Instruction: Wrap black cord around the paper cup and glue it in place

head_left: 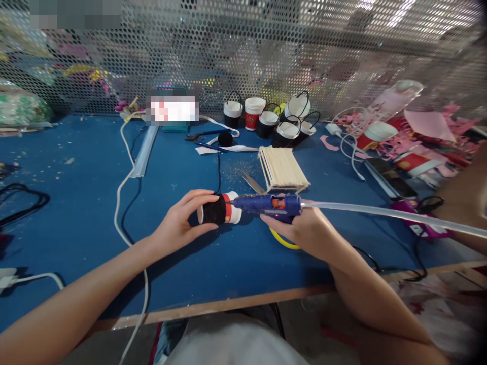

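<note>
My left hand [184,218] grips a paper cup [234,210] that lies on its side, its fingers and thumb around the end wrapped in black cord. A red band and a white end of the cup stay uncovered. In my right hand [310,230] is a blue hot glue gun [262,204], its nozzle at the edge of the black wrap. A long clear glue stick [380,213] sticks out of its back. From the cup a black cord runs up to a small black ball of cord [225,139]. Scissors [254,183] with a yellow handle lie partly hidden beneath the glue gun.
Several black-wrapped cups with handles [267,124] and a red cup [254,114] stand at the back. A wooden stick bundle [284,168], pliers [205,135] and glue sticks [145,152] lie nearer. A white cable [118,203] crosses the left; a phone [390,177] lies right, by another person's arm.
</note>
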